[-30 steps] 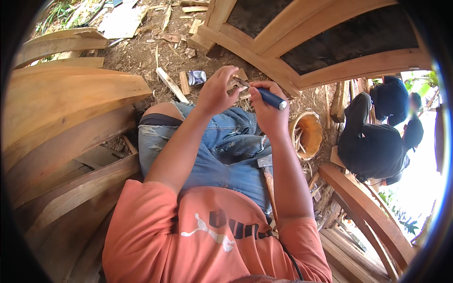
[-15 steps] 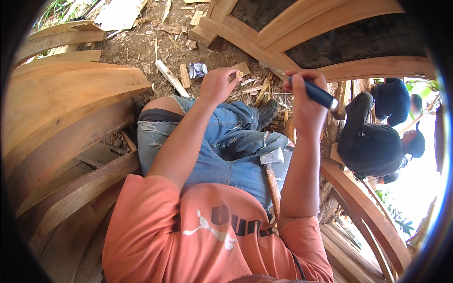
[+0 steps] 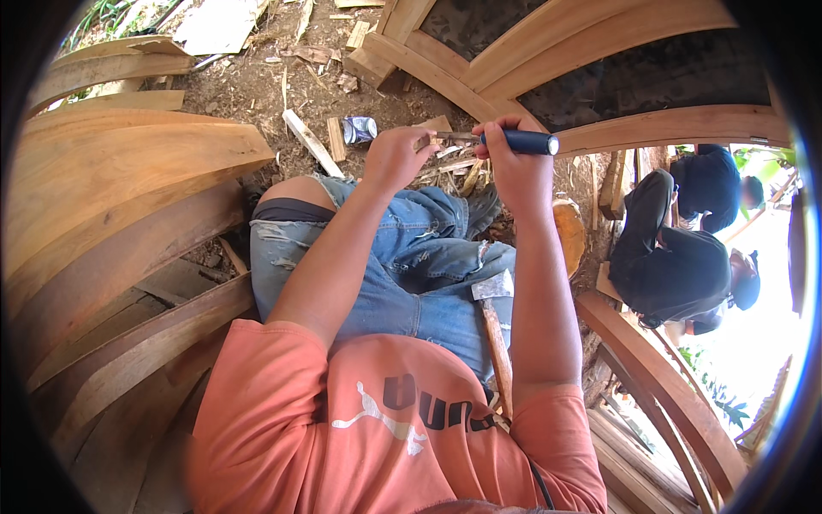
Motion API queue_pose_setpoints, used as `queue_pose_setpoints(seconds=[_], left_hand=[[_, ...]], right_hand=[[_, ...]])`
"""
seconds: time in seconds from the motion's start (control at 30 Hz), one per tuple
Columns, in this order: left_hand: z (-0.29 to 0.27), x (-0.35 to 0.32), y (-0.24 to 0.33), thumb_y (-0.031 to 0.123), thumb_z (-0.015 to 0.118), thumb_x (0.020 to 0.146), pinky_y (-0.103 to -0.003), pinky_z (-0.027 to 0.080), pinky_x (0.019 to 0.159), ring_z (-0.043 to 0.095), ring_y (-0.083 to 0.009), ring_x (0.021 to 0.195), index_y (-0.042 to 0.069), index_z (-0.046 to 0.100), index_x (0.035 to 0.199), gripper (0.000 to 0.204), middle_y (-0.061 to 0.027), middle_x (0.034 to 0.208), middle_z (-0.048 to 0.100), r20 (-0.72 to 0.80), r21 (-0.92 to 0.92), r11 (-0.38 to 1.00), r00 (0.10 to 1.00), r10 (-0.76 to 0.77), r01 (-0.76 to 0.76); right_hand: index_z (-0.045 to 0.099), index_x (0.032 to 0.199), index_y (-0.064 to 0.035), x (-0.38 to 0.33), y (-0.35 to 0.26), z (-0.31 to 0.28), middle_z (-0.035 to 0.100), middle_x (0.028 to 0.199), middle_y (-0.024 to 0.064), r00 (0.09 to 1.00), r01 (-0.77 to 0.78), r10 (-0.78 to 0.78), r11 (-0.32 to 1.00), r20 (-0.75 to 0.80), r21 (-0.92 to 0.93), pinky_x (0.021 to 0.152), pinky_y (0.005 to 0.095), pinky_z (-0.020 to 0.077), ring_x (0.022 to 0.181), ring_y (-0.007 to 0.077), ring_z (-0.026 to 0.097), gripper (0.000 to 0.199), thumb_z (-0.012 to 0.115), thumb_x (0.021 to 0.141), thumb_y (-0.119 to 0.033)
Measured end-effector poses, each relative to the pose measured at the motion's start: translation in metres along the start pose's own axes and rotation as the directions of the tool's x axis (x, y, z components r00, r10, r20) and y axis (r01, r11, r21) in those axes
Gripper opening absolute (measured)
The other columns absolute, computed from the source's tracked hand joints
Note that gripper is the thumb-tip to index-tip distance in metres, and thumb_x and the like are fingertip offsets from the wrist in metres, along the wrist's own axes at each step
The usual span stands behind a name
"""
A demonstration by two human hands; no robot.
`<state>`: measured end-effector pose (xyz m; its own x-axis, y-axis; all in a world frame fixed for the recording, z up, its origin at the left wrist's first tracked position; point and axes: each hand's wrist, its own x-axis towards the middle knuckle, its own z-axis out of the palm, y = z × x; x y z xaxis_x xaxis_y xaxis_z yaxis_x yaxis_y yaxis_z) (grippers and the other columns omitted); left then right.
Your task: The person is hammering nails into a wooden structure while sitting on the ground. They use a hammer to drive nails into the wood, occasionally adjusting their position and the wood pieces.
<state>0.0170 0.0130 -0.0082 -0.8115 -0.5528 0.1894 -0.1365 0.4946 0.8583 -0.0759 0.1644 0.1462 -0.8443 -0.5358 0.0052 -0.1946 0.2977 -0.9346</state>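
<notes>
My left hand (image 3: 399, 159) pinches a small piece of wood (image 3: 435, 138) between its thumb and fingers, above my bent knees. My right hand (image 3: 519, 180) is closed around the dark blue handle of a chisel (image 3: 533, 142). The chisel's thin metal blade points left and meets the wood piece near my left fingertips. The exact contact is too small to make out. Across my lap lies a hatchet (image 3: 494, 321) with a pale metal head and a wooden handle; neither hand touches it.
Curved wooden boards (image 3: 137, 163) are stacked on my left. A panelled wooden frame (image 3: 591, 68) stands ahead to the right. A crushed can (image 3: 360, 129) and wood scraps litter the dirt ground. Two people (image 3: 685, 248) in dark clothes sit at the right. A cut log (image 3: 568, 236) is beside my right forearm.
My right hand has moved left and tilted the chisel nearly level, bringing its blade to the wood piece. My left hand has hardly moved.
</notes>
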Motion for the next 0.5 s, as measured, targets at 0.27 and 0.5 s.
queue_pose_setpoints(seconds=[0.27, 0.5], left_hand=[[0.003, 0.001, -0.005, 0.036, 0.088, 0.093, -0.048, 0.059, 0.081, 0.077, -0.0402, 0.093, 0.011, 0.085, 0.116, 0.034, -0.0175, 0.099, 0.081, -0.018, -0.021, 1.000, 1.000, 0.009, -0.010], [0.009, 0.003, -0.012, 0.035, 0.088, 0.093, -0.049, 0.059, 0.080, 0.077, -0.0408, 0.092, 0.010, 0.085, 0.113, 0.032, -0.0181, 0.098, 0.081, -0.048, -0.030, 0.999, 0.998, 0.044, -0.045]], right_hand=[[0.073, 0.103, -0.0004, 0.006, -0.007, 0.000, 0.077, 0.086, 0.0056, 0.999, 0.013, -0.010, 0.998, 0.046, -0.057, 0.071, 0.0301, 0.0568, 0.077, 0.0112, 0.070, 0.011, 0.071, 0.106, -0.011], [0.072, 0.105, -0.0005, 0.007, -0.010, 0.000, 0.082, 0.094, 0.0071, 0.997, 0.037, -0.032, 0.997, 0.066, -0.070, 0.075, 0.0318, 0.0585, 0.083, 0.0123, 0.072, 0.011, 0.072, 0.104, -0.011]])
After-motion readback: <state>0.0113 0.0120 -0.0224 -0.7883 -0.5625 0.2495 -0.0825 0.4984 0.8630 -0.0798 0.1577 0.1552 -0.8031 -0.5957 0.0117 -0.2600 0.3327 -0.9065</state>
